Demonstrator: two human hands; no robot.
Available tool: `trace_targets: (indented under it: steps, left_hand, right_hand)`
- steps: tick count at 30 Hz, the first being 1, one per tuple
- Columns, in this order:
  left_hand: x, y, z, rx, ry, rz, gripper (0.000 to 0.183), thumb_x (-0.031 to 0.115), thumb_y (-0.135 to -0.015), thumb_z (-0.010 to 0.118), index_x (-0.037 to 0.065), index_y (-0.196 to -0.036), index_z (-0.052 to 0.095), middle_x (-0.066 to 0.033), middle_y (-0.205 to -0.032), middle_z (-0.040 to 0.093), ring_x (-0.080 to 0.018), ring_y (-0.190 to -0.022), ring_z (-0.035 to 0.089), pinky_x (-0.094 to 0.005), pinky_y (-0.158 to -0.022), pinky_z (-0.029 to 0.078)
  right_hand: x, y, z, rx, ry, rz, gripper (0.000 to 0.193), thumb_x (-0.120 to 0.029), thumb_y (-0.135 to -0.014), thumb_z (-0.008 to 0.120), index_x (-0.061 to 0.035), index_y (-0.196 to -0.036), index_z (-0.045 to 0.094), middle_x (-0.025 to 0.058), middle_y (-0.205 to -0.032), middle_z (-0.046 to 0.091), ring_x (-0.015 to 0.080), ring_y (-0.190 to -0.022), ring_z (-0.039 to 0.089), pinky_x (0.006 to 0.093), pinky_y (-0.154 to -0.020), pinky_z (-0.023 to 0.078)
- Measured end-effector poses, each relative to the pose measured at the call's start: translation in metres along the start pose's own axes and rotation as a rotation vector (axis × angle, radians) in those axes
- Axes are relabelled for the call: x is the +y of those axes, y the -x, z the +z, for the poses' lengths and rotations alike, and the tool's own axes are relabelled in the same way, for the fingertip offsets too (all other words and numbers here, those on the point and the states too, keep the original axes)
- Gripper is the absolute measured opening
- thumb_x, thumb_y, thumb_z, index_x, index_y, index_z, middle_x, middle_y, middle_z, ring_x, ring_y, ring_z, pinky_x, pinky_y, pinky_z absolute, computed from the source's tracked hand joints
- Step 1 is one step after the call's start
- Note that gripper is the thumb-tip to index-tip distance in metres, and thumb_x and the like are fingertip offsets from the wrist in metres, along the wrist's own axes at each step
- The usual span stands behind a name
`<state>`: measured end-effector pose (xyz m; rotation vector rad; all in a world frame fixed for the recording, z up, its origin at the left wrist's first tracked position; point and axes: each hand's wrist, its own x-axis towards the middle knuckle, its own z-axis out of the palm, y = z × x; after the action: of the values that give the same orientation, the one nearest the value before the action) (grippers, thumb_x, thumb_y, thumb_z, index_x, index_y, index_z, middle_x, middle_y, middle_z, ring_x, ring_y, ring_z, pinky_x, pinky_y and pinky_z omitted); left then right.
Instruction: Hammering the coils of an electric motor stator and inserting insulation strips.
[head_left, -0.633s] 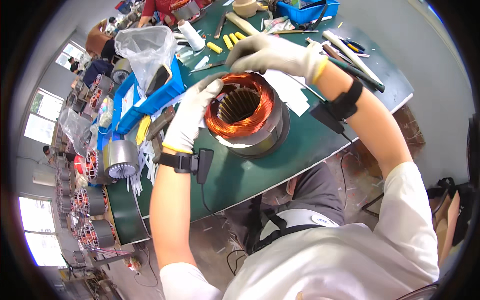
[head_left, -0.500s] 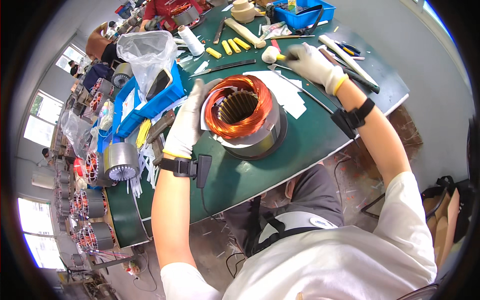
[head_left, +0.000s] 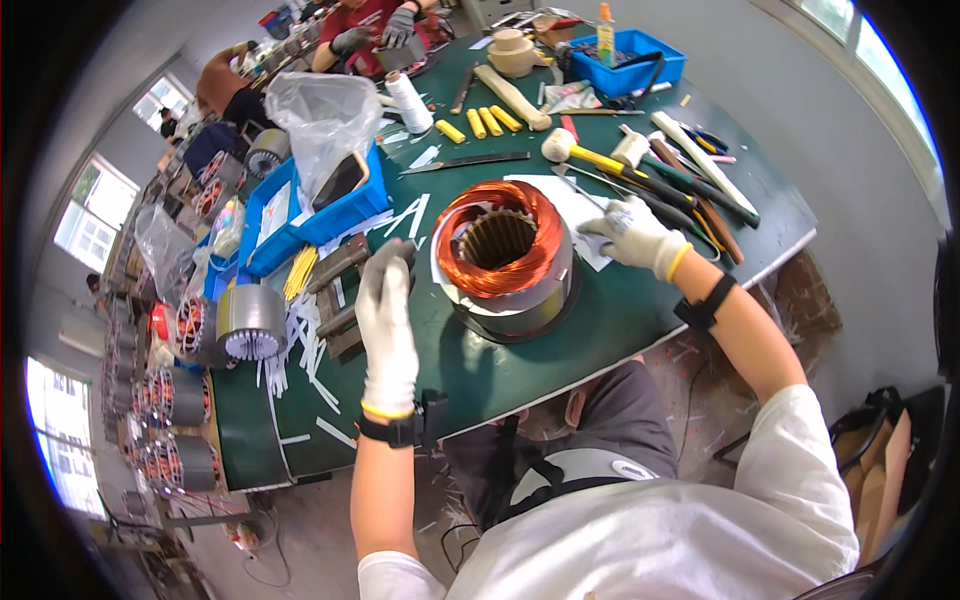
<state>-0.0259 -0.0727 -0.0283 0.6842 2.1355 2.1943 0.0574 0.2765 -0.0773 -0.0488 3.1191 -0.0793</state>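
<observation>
A motor stator (head_left: 520, 306) with a thick ring of copper winding (head_left: 497, 283) stands upright on a dark round base. My left hand (head_left: 388, 325), in a white glove with dark fingertips, is beside it on the left, fingers stretched out and holding nothing. To the right of the stator my right hand (head_left: 640, 238), also gloved, has its fingers closed round the near end of a thin metal rod (head_left: 582, 190). The rod lies over white paper sheets (head_left: 556, 188). A white-headed mallet (head_left: 558, 147) with a yellow and black handle rests beyond my right hand.
Hammers, pliers (head_left: 708, 140) and a white bar (head_left: 700, 158) crowd the right side. Blue bins (head_left: 345, 205), a metal block (head_left: 337, 290) and paper strips occupy the left. Farther back are yellow rolls (head_left: 478, 124), a thread spool (head_left: 408, 102) and a co-worker's gloved hands (head_left: 398, 28).
My right hand has let go of the mallet, now lying on the table, and moved nearer to the metal rod. My left hand has come off the stator toward me.
</observation>
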Motion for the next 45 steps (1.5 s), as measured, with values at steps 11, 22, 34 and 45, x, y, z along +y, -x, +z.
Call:
trace_targets:
  steps: [11,22,34,45]
  left_hand:
    - [0.069,0.096,0.063,-0.179,-0.964,0.993,0.025,0.015,-0.086,0.063,0.009,-0.109,0.07,-0.0096,-0.114,0.069,-0.0247,-0.105,0.062,-0.0465,-0.095,0.047]
    - [0.037,0.106,0.057,-0.181,-0.722,0.741,0.022,0.013,-0.085,0.063,0.006,-0.105,0.07,-0.0088,-0.107,0.072,-0.0246,-0.092,0.069,-0.0411,-0.08,0.056]
    - [0.021,0.099,0.021,0.072,-0.077,-0.165,0.015,0.009,-0.094,0.066,0.002,-0.106,0.07,0.001,-0.07,0.06,-0.0035,-0.054,0.049,-0.023,-0.05,0.041]
    - [0.011,0.099,0.041,0.228,-0.013,-0.05,0.006,0.005,-0.091,0.069,-0.001,-0.09,0.07,0.0032,-0.064,0.058,-0.0019,-0.052,0.048,-0.0206,-0.047,0.037]
  right_hand:
    - [-0.129,0.129,-0.087,0.286,-1.747,0.332,0.049,-0.012,-0.083,0.068,0.005,-0.129,0.059,0.0081,-0.11,0.07,0.0142,-0.097,0.066,0.0289,-0.09,0.052]
    - [-0.149,0.123,-0.075,-0.183,-1.349,0.028,0.041,-0.009,-0.098,0.059,0.0046,-0.135,0.053,0.0141,-0.127,0.063,0.0164,-0.117,0.058,0.0333,-0.102,0.044]
    - [-0.135,0.015,-0.082,0.628,0.073,-0.482,0.052,-0.019,-0.069,0.08,-0.0071,-0.116,0.063,0.0113,-0.099,0.069,0.0298,-0.1,0.064,0.0456,-0.096,0.047]
    - [-0.128,0.008,-0.113,0.447,-0.054,-0.597,0.051,-0.022,-0.07,0.081,-0.0092,-0.117,0.067,0.0101,-0.099,0.069,0.0285,-0.104,0.063,0.0442,-0.1,0.044]
